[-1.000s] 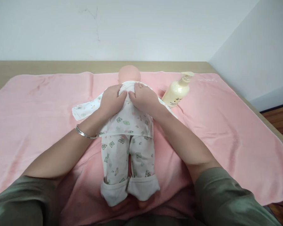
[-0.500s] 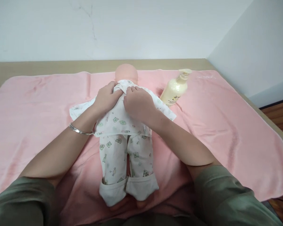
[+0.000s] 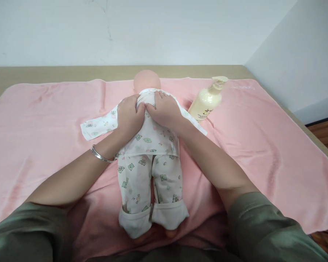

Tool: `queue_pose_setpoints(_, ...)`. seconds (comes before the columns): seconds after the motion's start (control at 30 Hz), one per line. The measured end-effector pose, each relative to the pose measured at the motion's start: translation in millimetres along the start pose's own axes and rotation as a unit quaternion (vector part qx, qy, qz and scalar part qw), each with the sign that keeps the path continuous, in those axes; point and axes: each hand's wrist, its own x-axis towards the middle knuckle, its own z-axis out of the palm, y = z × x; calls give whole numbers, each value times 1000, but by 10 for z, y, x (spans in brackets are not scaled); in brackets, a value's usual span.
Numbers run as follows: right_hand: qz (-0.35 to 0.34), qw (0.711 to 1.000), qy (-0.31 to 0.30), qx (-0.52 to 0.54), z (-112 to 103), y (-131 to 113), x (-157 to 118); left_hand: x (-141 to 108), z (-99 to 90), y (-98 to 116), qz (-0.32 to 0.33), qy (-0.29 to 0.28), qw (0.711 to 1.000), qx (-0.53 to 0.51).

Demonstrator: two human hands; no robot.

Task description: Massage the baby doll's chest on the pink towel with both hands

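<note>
Doll (image 3: 147,80) laid lengthwise at the middle of the pink blanket (image 3: 262,145), head at the far side, feet near, apparently back upward. Patterned pajama top (image 3: 161,142) and matching trousers (image 3: 135,182) worn, both trouser cuffs turned up. Upper back covered by left hand (image 3: 130,113) and right hand (image 3: 166,111); both laid open on the cloth, thumbs set wide of the fingers, thumb tips close together at the midline. Whether any fabric is pinched under the palms cannot be told. Silver bracelet (image 3: 101,154) worn on the left wrist. Cream pump bottle (image 3: 207,102) seen leaning on the blanket, just right of the doll's right-side sleeve. Wooden table (image 3: 65,72) exposed along the far edge.
</note>
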Motion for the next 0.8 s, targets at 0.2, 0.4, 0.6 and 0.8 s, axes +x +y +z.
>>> queue_pose_setpoints(0.2, -29, 999, 24, 2, 51, 50, 45, 1, 33, -24, -8, 28, 1000, 1)
queue_pose_setpoints(0.4, -26, 999, 33, 5, 53, 53, 25, -61, 25, 8, 38, 9, 999, 27)
queue_pose_setpoints(0.6, -12, 1000, 10, 2, -4, -13, -10, -73, -4, 14, 61, -7, 998, 28)
queue_pose_setpoints(0.8, 7, 999, -24, -27, -167, -209, -199, 115, -80, -111, 7, -46, 997, -58)
